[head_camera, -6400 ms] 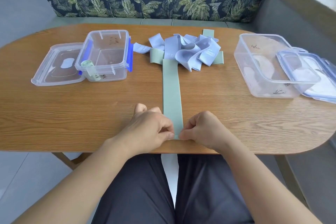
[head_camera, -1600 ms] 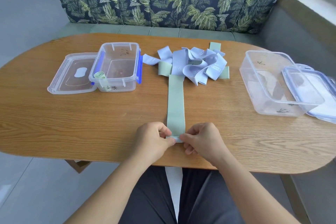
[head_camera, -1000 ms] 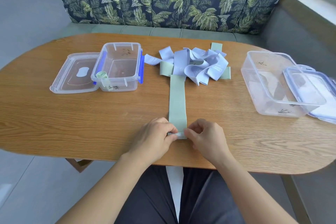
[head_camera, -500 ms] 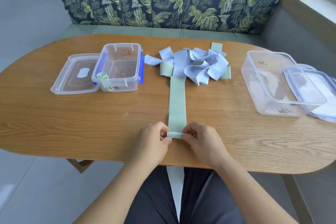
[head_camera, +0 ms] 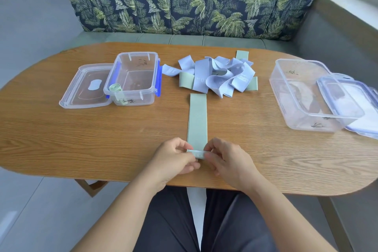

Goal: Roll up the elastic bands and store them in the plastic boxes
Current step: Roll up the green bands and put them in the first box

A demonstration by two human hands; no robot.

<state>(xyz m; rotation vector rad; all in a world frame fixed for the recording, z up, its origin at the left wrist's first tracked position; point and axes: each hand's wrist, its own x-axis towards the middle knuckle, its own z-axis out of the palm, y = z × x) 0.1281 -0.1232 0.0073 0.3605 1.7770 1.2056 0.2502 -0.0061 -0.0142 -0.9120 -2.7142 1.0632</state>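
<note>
– What sits lowest in the frame?
– Two bare hands. The left hand (head_camera: pixel 173 159) and right hand (head_camera: pixel 227 161) each pinch one side of a small tight roll (head_camera: pixel 196 153), the near end of a flat, matte sage-green band (head_camera: pixel 197 120). The rest of the strip lies straight on the oval wood-grain table (head_camera: pixel 81 139), running up the centre.
– And higher up?
– The strip ends just beside a loose heap of lavender and green bands (head_camera: pixel 216 76). At upper left, a clear rectangular small box (head_camera: pixel 133 80) with blue clips holds one rolled band (head_camera: pixel 115 87) in its near corner, with a flat lid (head_camera: pixel 86 88) against it. At right stands a larger clear box (head_camera: pixel 302 96) with a second lid (head_camera: pixel 351 104) propped on its side. Along the top is a leaf-print sofa (head_camera: pixel 184 0).
</note>
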